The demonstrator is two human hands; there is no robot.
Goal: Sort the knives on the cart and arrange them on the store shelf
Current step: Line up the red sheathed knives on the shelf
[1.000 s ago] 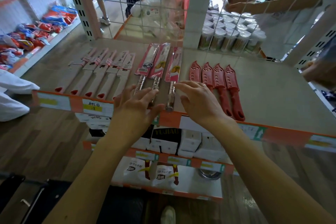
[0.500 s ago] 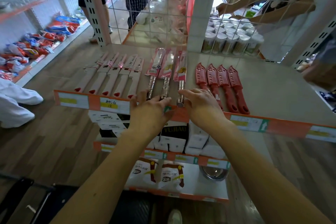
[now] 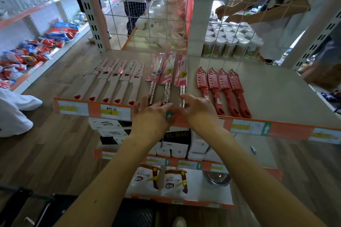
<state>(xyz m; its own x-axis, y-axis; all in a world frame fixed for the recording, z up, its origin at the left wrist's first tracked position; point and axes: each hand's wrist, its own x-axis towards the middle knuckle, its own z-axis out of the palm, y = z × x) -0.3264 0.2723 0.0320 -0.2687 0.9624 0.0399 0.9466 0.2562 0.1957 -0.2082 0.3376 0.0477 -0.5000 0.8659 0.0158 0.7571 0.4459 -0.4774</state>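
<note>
Three steel-handled knives in pink packs (image 3: pixel 167 72) lie side by side in the middle of the shelf (image 3: pixel 267 97). My left hand (image 3: pixel 149 116) rests at the shelf's front edge, fingertips touching the left and middle steel handles. My right hand (image 3: pixel 197 108) touches the end of the right steel handle (image 3: pixel 182 92). Neither hand is closed around a knife. To the left lie several white-sheathed knives with red handle ends (image 3: pixel 114 81). To the right lie several red knives in red sheaths (image 3: pixel 223 90).
An orange price strip (image 3: pixel 267 129) runs along the shelf front. Lower shelves hold boxed goods (image 3: pixel 175 143) and packaged items (image 3: pixel 160 180). A wire grid (image 3: pixel 147 14) backs the shelf, with jars (image 3: pixel 230 44) and other people behind it. Snack packs (image 3: pixel 27 53) lie on a shelf at left.
Both hands have drawn back toward the shelf's front edge, now at the ends of the steel handles. The view has shifted, so the shelf sits lower in the frame.
</note>
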